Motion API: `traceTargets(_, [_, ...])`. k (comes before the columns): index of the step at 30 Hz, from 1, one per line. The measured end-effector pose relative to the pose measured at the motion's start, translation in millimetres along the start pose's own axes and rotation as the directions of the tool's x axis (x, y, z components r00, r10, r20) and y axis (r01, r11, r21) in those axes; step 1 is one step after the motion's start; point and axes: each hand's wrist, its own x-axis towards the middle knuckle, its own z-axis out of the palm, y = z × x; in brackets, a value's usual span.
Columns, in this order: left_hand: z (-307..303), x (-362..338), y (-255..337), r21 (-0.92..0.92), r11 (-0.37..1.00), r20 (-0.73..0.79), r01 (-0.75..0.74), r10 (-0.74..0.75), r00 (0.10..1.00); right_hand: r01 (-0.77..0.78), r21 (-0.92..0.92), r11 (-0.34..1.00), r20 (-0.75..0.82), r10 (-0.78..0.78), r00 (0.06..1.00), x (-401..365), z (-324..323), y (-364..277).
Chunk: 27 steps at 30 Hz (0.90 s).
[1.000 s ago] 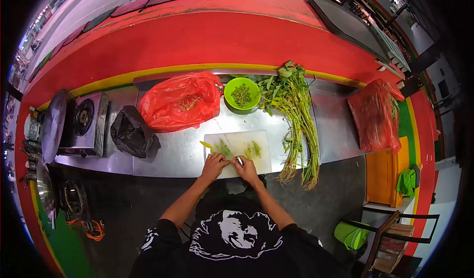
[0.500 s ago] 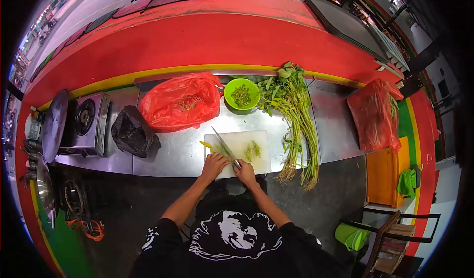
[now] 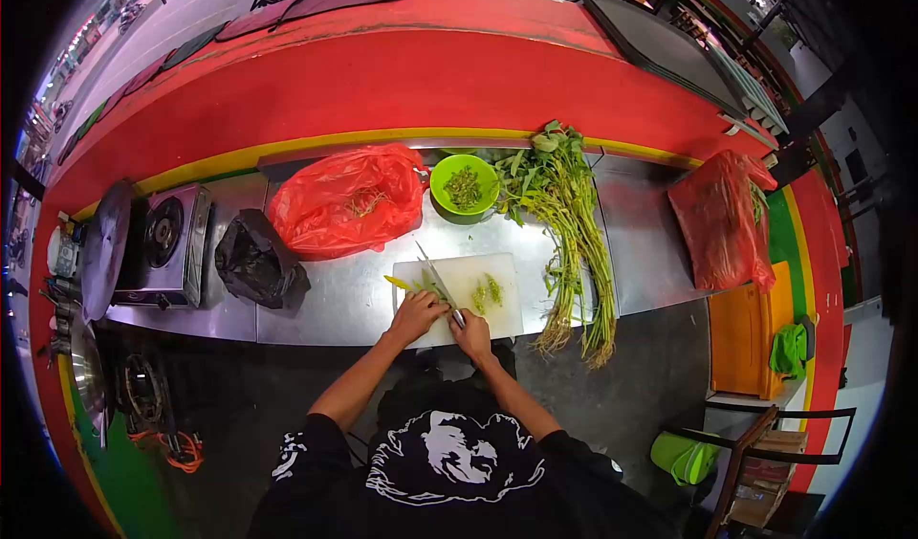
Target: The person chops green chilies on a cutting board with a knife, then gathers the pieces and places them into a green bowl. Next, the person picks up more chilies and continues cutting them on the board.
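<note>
The cutting board (image 3: 504, 323) is white, the chopped greens (image 3: 480, 296) pale yellow-green, the knife blade (image 3: 432, 271) silver-grey. The bowl (image 3: 489, 177) is lime green, the long stalks (image 3: 574, 252) yellow-green. One bag (image 3: 330, 228) is red, another (image 3: 256, 257) black. The shirt (image 3: 330, 501) is black with a white print (image 3: 457, 455).

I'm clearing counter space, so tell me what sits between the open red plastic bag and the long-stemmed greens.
The head view shows a green bowl holding chopped greens there.
</note>
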Motion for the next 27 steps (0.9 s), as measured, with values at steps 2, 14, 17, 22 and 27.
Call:
traceTargets(2, [-3,3,-3,-0.014,1.000,0.008,-0.005,0.005,1.000,-0.040,-0.011,0.999,0.022,0.040,0.999,2,0,0])
traceTargets(14, [-12,10,-6,-0.022,0.998,0.006,-0.064,0.065,0.998,-0.057,0.065,0.996,-0.001,0.057,0.998,5,-3,-4])
traceTargets(17, [-6,10,-16,-0.011,0.992,0.020,-0.126,0.126,0.992,-0.027,0.109,0.994,-0.023,0.030,0.999,5,-1,-3])
traceTargets(22, [-18,13,-22,-0.015,0.995,0.085,-0.103,0.104,0.991,-0.041,0.115,0.992,-0.012,0.042,0.999,6,-3,-4])
traceTargets(27, [-31,16,-26,0.042,0.995,0.107,-0.088,0.083,0.991,-0.062,0.125,0.990,0.024,0.059,0.998,7,-3,-3])
